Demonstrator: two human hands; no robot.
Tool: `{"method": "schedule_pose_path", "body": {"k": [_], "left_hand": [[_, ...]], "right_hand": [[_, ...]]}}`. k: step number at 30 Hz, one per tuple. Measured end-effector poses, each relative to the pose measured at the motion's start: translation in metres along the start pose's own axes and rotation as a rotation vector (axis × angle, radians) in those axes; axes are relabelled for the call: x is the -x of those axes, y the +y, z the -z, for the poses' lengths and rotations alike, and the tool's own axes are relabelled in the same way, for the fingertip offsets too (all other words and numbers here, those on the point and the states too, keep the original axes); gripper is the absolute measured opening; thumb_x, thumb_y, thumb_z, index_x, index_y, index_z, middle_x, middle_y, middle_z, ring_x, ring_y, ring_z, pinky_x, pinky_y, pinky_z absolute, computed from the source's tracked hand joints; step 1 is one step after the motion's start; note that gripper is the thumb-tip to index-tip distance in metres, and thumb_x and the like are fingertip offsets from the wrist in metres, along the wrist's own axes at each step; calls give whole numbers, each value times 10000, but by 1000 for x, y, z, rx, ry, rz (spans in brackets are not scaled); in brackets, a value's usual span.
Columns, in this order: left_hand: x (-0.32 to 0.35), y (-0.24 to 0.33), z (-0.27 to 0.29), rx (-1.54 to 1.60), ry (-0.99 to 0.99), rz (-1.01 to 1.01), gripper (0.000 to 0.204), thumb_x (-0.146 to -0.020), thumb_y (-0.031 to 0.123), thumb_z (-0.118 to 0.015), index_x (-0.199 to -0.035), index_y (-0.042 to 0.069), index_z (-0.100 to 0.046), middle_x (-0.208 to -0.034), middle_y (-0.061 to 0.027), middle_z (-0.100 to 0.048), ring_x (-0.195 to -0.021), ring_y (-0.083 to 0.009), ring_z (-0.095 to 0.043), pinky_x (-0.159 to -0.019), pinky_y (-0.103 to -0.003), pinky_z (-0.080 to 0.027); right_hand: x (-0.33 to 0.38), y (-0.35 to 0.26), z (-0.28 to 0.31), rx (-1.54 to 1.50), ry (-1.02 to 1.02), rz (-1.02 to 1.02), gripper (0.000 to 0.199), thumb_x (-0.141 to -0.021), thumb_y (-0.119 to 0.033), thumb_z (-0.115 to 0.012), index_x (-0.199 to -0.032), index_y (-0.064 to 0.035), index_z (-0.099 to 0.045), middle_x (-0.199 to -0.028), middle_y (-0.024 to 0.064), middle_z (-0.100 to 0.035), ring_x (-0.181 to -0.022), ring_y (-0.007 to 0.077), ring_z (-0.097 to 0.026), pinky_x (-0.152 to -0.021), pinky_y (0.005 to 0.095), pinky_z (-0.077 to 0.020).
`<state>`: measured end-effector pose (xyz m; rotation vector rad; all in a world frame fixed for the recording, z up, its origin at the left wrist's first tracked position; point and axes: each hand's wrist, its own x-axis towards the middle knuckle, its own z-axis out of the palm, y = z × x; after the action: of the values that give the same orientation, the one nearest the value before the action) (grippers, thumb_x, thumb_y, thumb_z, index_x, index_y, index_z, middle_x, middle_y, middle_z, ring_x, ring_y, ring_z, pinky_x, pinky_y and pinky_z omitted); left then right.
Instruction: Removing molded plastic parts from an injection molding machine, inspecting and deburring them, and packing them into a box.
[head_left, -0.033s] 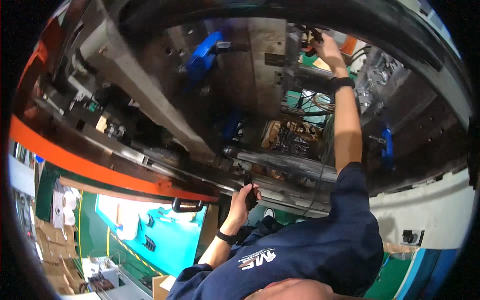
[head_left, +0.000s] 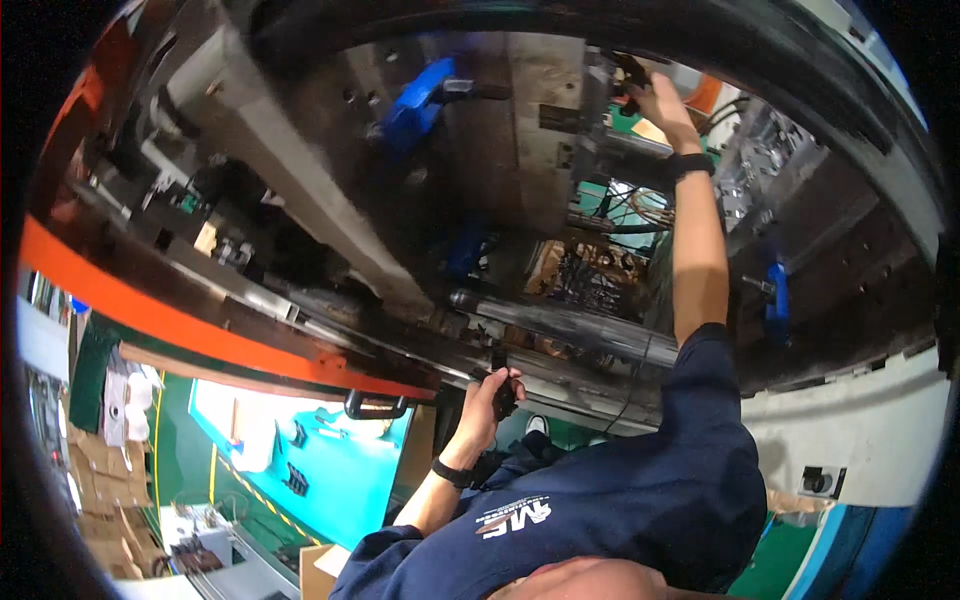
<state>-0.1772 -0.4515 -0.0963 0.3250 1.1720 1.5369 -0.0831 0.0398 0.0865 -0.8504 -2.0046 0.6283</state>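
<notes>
My right arm reaches far up between two large dark steel blocks of a machine. At its end my right hand is closed around a small black part beside the left block. Lower down, near the machine's front edge, my left hand is closed around a black, irregular piece. The exact kind of both pieces is too small and dark to make out. A thick metal bar runs across between my hands. Blue clamps sit on the left block, and another blue clamp on the right one.
An orange machine edge with a black handle runs along the left. Below it stands a teal-topped table with several black pieces on it. Cables hang behind the bar, over a heap of dark parts.
The view has shifted very slightly. Both hands keep their hold and stay nearly in the same places.
</notes>
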Motion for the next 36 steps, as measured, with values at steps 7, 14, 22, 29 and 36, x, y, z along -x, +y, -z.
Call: {"method": "schedule_pose_path", "body": {"k": [7,14,22,29,36], "left_hand": [[54,10,40,-461,-224,-2,249,-948,273,-610,-980,29,-648,-724,-1,-610,-693,-82,-557,-644,-244,-428],[161,-9,169,-647,76,-105,289,-828,271,-710,-875,-9,-653,-695,-44,-638,-642,-143,-608,-586,-316,-475],[213,-167,437,-1164,1065,226,347,-765,309,-645,-918,1,-694,-877,-235,-691,-834,-370,-683,-765,-472,-538],[270,-175,541,-1171,1292,435,520,-706,430,-805,-1015,33,-673,-1091,-176,-613,-1121,-335,-546,-1086,-472,-322],[257,-131,499,-1161,1398,-116,368,-801,214,-719,-1084,-9,-648,-1150,-201,-599,-1074,-326,-568,-999,-447,-421]], "right_hand": [[14,48,17,212,-163,344,239,-914,-168,-603,-1107,-28,-588,-928,51,-623,-809,193,-554,-716,304,-476],[213,-89,6,-276,-136,309,236,-908,-211,-553,-1037,-25,-618,-874,72,-629,-823,189,-610,-750,302,-508],[532,-278,-363,-671,-1661,-254,118,-854,-82,-634,-922,10,-665,-829,94,-678,-640,127,-605,-598,259,-485],[717,-228,-573,-191,-1431,-726,181,-810,-148,-567,-888,9,-609,-566,57,-529,-392,167,-485,-348,325,-353],[743,-267,-595,-22,-1446,-830,450,-792,-367,-684,-843,76,-622,-673,126,-644,-514,236,-644,-451,346,-507]]}}
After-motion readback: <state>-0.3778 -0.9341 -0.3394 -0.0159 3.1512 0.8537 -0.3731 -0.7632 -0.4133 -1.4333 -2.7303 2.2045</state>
